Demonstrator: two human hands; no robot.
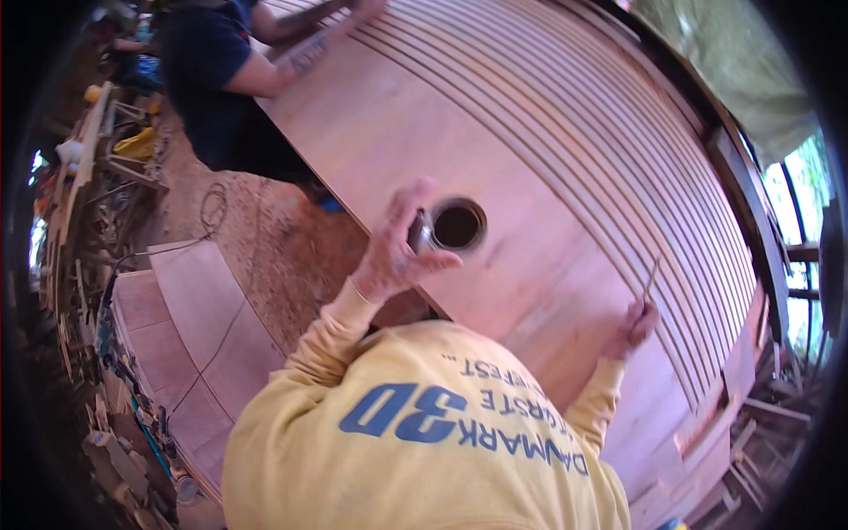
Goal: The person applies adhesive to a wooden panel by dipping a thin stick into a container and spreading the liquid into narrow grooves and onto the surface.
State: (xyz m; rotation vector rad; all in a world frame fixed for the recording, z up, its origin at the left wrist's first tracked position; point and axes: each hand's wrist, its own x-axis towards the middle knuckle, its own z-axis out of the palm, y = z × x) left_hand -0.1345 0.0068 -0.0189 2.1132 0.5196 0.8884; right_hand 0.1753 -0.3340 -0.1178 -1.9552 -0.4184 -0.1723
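My left hand [404, 248] is raised above the near edge of a large wooden panel [530, 265], thumb and fingers spread apart. Right beside its palm is an open round can [458, 224] with a dark inside; whether the palm touches the can's shiny side is unclear. Over at the right, my right hand [639, 324] grips a thin stick-like tool [653, 277], its tip over the long parallel strips [570, 152] that run across the panel. Blur hides what kind of tool it is.
Another person in a dark shirt [205, 53] leans over the panel's far left part. Curved wooden sheets [199, 291] with a cable across them lie at the left. Scrap wood [119, 457] is piled at lower left, and a dark beam [748, 192] borders the strips.
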